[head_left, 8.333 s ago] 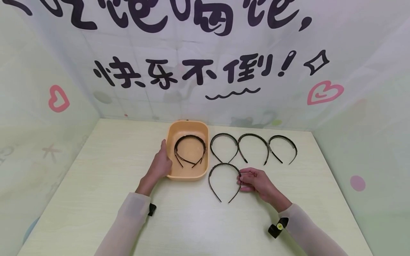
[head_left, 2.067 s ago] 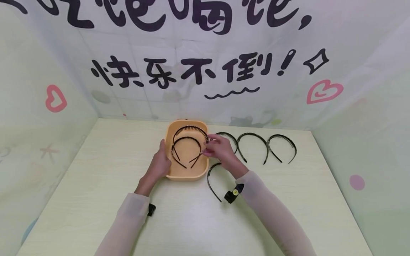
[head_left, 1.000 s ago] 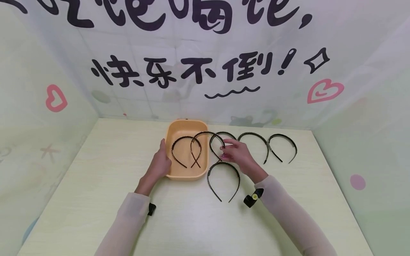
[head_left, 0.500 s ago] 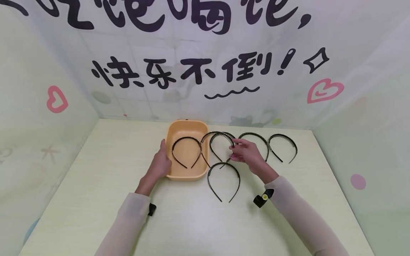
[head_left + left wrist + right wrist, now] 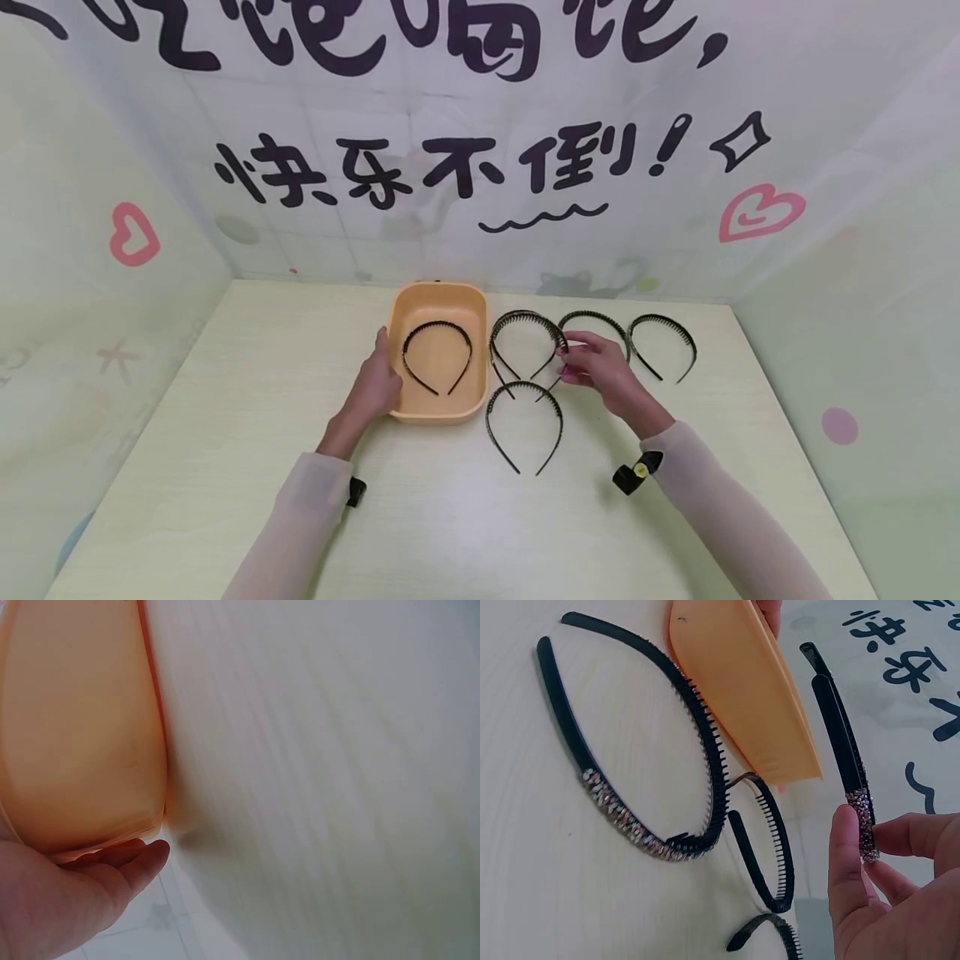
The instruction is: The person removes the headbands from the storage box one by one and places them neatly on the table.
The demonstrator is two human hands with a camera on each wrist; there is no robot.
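Observation:
My left hand point(image 5: 375, 383) holds the left wall of an orange plastic container point(image 5: 480, 400); in the left wrist view its fingers point(image 5: 142, 866) lie along the outside of the wall, and the thumb is hard to make out. One black toothed headband point(image 5: 437, 323) lies inside. Right of the container, my right hand point(image 5: 600, 367) pinches a headband point(image 5: 840, 742) by its side, on a stretch covered with glittering stones. In the head view this headband overlaps another black one on the table, at the row's left end. Just in front lies one more headband point(image 5: 525, 385), also stone-trimmed.
Two further headbands, a middle one point(image 5: 592, 315) and a right one point(image 5: 660, 318), lie along the back of the pale table point(image 5: 450, 517). A printed white sheet point(image 5: 450, 242) stands behind and at both sides.
The right hand has drawn a headband out of the container and carried it right, over the headband at the row's left end. One headband stays inside. The left hand stays on the container.

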